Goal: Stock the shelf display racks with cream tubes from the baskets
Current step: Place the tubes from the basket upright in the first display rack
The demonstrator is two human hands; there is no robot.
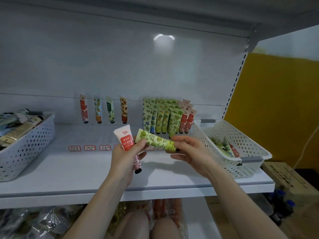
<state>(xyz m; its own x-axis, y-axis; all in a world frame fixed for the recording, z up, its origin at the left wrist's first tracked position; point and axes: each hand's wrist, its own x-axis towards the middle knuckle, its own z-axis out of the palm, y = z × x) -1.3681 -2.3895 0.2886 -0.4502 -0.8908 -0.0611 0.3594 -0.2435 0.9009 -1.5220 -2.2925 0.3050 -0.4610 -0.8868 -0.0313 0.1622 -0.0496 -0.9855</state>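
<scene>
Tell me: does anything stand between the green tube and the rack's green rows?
Nothing visible does. The green tube, held in the right hand, hangs before the green rows; only bare shelf lies between.

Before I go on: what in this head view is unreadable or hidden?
Head view:
- Shelf price labels: print too small, blurred.
- Left basket: cut off by the frame's left edge.
- Pink tube: middle covered by the left hand; one tube or two, unclear.
- Right basket: its wall hides most contents.
</scene>
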